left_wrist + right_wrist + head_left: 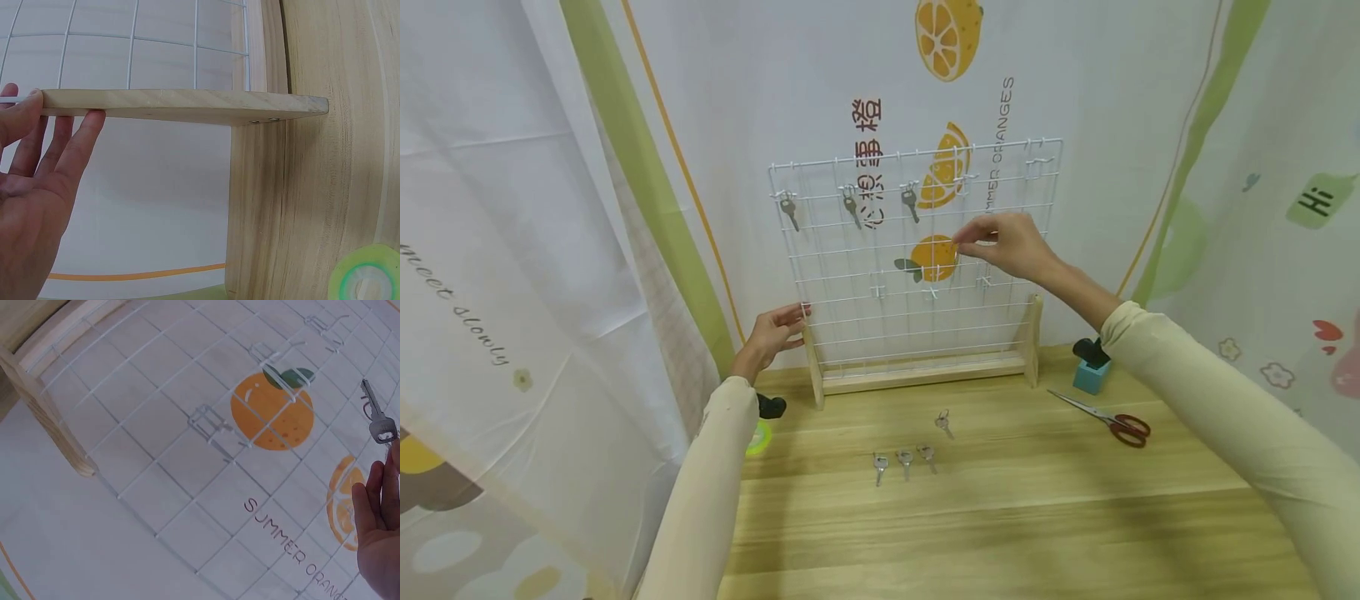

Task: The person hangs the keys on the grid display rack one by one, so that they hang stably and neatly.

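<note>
Left hand (772, 333) steadies wire rack (917, 250); right hand (1011, 246) touches its grid

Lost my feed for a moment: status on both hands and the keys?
Left hand open, steadying the white wire grid rack by its wooden post. Right hand raised at the grid, fingers pinched. Three hung, four small silver keys on table. Nothing blocking.

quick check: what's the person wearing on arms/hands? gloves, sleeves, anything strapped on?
Both arms are covered to the wrist by long, plain pale cream sleeves: left sleeve, right sleeve. No print or markings show on them. The left hand and right hand are bare: no gloves, rings or watch visible. A dark object pokes out at each forearm, near the wrist; what they are cannot be told.
</note>
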{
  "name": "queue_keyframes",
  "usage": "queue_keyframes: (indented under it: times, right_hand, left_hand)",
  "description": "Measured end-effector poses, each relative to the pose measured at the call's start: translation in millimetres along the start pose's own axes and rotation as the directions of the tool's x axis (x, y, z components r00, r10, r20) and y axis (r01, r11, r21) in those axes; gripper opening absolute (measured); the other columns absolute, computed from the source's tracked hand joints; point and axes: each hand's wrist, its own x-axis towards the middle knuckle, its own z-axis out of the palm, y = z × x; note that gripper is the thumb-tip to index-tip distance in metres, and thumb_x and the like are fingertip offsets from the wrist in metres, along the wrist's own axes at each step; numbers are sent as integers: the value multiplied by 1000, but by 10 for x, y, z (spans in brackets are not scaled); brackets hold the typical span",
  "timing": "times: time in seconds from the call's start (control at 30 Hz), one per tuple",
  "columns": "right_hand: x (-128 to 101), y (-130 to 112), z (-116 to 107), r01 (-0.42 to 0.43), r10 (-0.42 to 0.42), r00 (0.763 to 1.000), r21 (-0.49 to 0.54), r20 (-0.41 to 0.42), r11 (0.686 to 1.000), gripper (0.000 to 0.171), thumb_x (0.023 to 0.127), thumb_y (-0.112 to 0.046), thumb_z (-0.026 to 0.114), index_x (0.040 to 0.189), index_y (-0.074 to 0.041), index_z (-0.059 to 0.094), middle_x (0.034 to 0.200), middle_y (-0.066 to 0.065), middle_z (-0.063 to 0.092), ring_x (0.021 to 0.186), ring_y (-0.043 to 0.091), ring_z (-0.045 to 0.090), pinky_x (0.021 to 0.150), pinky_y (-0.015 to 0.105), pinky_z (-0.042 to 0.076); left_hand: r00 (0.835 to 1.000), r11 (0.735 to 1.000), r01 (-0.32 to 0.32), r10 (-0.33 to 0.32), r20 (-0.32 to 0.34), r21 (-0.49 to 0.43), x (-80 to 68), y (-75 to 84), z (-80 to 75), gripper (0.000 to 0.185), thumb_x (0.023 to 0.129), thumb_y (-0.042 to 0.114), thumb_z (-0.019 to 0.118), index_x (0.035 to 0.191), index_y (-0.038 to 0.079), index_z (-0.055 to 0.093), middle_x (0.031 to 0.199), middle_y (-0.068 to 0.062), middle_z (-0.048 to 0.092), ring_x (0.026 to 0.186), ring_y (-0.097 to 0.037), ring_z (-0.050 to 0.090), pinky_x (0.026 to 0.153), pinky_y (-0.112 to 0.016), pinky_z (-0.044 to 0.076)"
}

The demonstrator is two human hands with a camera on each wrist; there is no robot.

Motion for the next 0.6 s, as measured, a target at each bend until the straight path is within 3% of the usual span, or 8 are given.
queue_keyframes:
  times: [0.23, 0.43, 0.6]
  right_hand:
    - [101, -23, -204, -40, 39, 997, -15, -74, 999, 14, 93, -5, 79, 107, -2, 80, 101, 14, 78, 94, 26, 73, 96, 40, 61]
    - [189, -50, -400, -105, 98, 984, -38, -148, 994, 16, 95, -9, 78, 110, -3, 80, 104, 13, 78, 90, 8, 69, 93, 23, 60]
    - [255, -63, -513, -132, 126, 975, -17, -185, 991, 18, 96, -11, 77, 112, -2, 79, 108, 16, 78, 86, -4, 66, 93, 21, 59]
  left_hand:
    - [1000, 1000, 7, -7, -10, -6, -9, 6, 9, 53, 108, -1, 52, 159, 4, 40, 160, -18, 45, 148, -33, 41, 112, -50, 48]
    - [1000, 1000, -5, 5, -1, -8, -14, 10, 19, 53, 108, -2, 52, 159, 3, 40, 160, -19, 43, 148, -33, 41, 113, -51, 46]
    - [1000, 1000, -12, 12, 4, -11, -21, 10, 19, 52, 108, -2, 52, 158, 3, 42, 160, -19, 44, 147, -34, 41, 114, -52, 45]
